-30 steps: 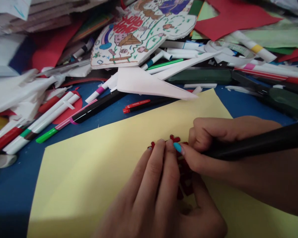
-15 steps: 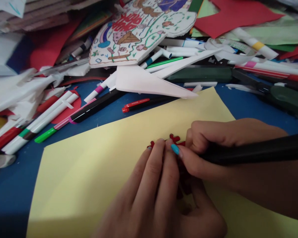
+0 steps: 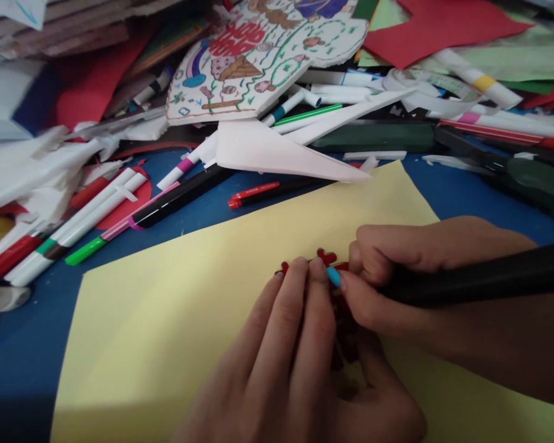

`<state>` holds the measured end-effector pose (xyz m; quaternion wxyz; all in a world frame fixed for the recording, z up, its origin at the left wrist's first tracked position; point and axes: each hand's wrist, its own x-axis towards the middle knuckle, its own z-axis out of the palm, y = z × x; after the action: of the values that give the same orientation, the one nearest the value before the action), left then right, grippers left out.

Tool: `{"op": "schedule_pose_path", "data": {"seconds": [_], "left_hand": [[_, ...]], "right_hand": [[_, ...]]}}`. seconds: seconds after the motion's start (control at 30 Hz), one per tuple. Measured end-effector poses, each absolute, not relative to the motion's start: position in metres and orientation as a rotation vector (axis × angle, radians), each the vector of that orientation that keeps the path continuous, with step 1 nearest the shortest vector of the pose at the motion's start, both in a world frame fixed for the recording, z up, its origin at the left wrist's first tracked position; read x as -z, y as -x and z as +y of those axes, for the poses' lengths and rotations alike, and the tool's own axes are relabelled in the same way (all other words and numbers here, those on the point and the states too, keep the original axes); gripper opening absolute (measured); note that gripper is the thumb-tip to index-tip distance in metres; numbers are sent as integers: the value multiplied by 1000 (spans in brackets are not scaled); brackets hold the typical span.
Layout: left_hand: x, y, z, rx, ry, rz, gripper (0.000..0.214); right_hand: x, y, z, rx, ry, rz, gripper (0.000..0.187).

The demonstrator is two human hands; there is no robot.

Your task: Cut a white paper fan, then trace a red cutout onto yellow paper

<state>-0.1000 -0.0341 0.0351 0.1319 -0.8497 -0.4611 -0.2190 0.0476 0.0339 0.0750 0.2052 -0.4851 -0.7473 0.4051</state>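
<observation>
Dozens of felt markers and paper scraps crowd a blue surface. A large pale yellow sheet lies across its near part, with the hands over it. Beyond the sheet, loose red paper and a stack of cardboard sit at the back, and a hand-coloured card with a rainbow and an ice-cream cone drawn on it rests on the heap. A folded white paper point lies just past the yellow sheet's far corner, and a black-and-red pen lies near it on the blue.

The left hand is palm down with its fingers together, curled around a small red cutout, which sits on the yellow sheet. Its lower part is largely hidden between the two hands. The right hand comes in from the right, closed around a thick black marker, and its tip is hidden behind the fingers. One blue-painted fingernail on the right hand touches the red cutout.
</observation>
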Motion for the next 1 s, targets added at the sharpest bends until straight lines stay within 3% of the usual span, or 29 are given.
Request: {"op": "schedule_pose_path", "data": {"seconds": [0.37,1.0], "left_hand": [[-40,108,-31,557,2606,-1246,30],[-36,99,-34,672,2460,-1332,30]], "right_hand": [[-63,-47,38,-1376,1368,-1938,32],[-71,-51,42,-1148,1297,-1863,32]]}}
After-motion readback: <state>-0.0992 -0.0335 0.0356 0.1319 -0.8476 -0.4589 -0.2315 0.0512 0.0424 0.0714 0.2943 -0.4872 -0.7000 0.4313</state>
